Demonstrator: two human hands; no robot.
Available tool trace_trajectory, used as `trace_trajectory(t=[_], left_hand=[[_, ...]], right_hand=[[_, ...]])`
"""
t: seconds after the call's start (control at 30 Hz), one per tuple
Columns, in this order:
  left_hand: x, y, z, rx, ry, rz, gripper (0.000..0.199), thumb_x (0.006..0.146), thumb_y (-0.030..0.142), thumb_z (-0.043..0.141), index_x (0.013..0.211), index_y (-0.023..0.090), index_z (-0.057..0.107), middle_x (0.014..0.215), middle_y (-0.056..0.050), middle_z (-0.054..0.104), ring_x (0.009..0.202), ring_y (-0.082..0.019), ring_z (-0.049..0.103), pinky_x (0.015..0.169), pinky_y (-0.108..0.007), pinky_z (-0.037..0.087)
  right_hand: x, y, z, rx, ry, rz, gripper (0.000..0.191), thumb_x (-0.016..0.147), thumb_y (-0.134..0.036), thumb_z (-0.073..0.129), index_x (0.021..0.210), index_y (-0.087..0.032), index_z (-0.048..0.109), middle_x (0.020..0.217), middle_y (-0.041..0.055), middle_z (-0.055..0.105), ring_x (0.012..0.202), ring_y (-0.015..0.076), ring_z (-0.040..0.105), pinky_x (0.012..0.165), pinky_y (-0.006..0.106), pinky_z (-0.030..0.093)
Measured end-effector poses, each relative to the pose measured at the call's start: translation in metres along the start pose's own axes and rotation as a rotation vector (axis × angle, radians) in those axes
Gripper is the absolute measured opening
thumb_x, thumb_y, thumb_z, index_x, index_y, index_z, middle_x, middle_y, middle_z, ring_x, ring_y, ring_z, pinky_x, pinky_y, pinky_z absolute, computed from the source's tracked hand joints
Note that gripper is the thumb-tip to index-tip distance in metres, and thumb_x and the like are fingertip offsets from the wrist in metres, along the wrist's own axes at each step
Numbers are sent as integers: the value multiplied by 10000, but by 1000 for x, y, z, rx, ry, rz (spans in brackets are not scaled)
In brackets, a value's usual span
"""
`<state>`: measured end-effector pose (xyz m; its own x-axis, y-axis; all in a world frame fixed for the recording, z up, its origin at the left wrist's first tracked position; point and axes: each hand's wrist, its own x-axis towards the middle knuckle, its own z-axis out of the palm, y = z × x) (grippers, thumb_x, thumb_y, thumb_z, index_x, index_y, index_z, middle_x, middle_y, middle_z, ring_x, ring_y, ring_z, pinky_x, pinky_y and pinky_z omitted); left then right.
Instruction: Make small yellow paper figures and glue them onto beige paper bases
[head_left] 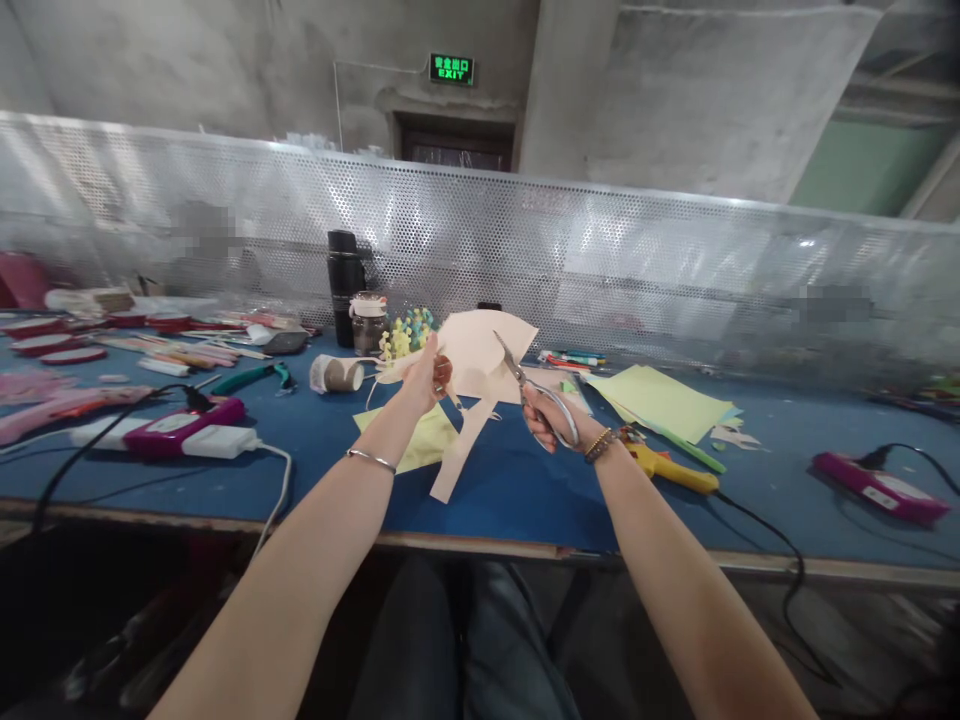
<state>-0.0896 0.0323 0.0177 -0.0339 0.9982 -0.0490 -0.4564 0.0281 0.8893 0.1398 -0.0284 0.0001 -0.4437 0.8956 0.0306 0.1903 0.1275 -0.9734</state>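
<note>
Scissors are gripped in my right hand, their blades pointing up and left in front of a large pale peach sheet of paper. My left hand is closed, thumb up, at the left side of this sheet; a pale paper piece sticks out to its left. What exactly the fingers pinch is partly hidden. A peach paper strip slants down below the hands, over the table. Under it lies a yellow sheet. Whether the blades touch the paper, I cannot tell.
Yellow sheets lie right, beside a yellow-handled corded tool. Purple power strips sit at both sides. A black thermos, a jar and a tape roll stand left of centre. A perforated metal screen closes the back.
</note>
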Motion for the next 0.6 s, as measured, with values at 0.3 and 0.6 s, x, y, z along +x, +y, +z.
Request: trace_trajectory(t=[0.3,0.6], left_hand=[[-25,21,5,-114,-418,-334,550,665,603,598,447,179,322,343,59,301,275,-33,319,268,-147,243],[-35,-4,30,3,-410,-221,407,703,478,642,897,120,626,841,-155,667,737,-208,659,619,-263,543]], right_hand=[[3,-2,-6,147,155,70,528,765,-692,365,606,-189,379,415,-69,339,292,58,334,266,185,314],[12,8,10,11,203,-20,509,775,-666,387,609,-185,406,417,-63,372,290,64,359,269,202,381]])
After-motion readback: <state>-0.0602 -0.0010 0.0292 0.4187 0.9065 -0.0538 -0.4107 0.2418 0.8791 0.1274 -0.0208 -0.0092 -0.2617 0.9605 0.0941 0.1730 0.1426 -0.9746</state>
